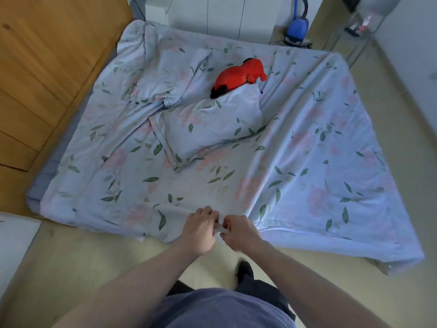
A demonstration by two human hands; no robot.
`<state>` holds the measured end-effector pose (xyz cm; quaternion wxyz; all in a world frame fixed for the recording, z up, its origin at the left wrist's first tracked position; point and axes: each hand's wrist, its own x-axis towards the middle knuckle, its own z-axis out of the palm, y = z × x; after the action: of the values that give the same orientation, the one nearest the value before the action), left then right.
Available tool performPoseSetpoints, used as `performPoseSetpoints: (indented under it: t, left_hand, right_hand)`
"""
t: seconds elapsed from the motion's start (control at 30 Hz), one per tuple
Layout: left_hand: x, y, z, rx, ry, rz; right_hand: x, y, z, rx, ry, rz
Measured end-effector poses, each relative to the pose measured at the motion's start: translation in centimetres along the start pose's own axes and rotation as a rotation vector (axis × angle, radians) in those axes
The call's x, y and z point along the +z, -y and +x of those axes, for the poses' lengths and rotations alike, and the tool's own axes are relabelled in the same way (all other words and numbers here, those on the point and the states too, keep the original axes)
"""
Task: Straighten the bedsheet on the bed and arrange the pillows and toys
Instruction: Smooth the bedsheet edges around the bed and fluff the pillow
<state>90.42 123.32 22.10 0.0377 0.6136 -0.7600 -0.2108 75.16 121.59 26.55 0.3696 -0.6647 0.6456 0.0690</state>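
A pale blue floral bedsheet covers a low mattress and lies wrinkled, its right side spilling onto the floor. At the near edge my left hand and my right hand sit side by side, each gripping a bunched fold of the sheet's hem. One pillow in matching fabric lies askew in the middle of the bed. A second pillow lies crumpled toward the far left. A red plush toy with black ends rests behind the middle pillow.
A wooden panel borders the bed on the left. White cabinet doors stand beyond the far edge, with a blue vacuum cleaner and a wire-legged stand at the back right. Beige floor surrounds my feet.
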Motion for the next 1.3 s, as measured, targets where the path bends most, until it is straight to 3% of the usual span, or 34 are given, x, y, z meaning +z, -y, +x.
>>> performPoseSetpoints:
  t: [0.1,0.23,0.53,0.6,0.73,0.87,0.97,1.13,1.3]
  left_hand:
    - [0.5,-2.9,-0.4,-0.078,0.013,-0.069]
    - [0.7,-6.2,-0.8,-0.217,-0.110,-0.060]
    - [-0.7,-6.4,0.1,-0.248,-0.153,-0.008]
    - [-0.8,-5.8,-0.1,-0.289,-0.127,0.021]
    - [-0.7,-4.7,-0.4,-0.371,0.002,0.117]
    - [-0.5,-5.8,0.7,-0.453,0.191,0.205]
    - [0.5,-8.4,2.1,-0.403,0.201,0.189]
    - [1.4,-14.4,4.8,-0.161,-0.001,0.016]
    - [0.6,-15.5,5.4,-0.144,-0.054,-0.088]
  right_hand:
    - [-0.8,-3.6,-0.1,-0.081,-0.005,-0.052]
    - [-1.7,-8.0,0.3,-0.139,-0.013,-0.121]
    - [-4.9,-12.9,3.9,-0.102,-0.102,0.170]
    - [-5.6,-13.5,4.6,-0.128,-0.056,0.129]
    - [-6.1,-13.9,4.2,-0.362,-0.011,-0.095]
    - [-6.8,-13.5,2.9,-0.438,-0.005,-0.063]
    - [-7.6,-13.4,2.5,-0.456,-0.028,-0.040]
    - [-9.2,-12.9,1.9,-0.467,0.024,-0.048]
    - [-9.8,-15.2,1.5,-0.363,0.070,0.069]
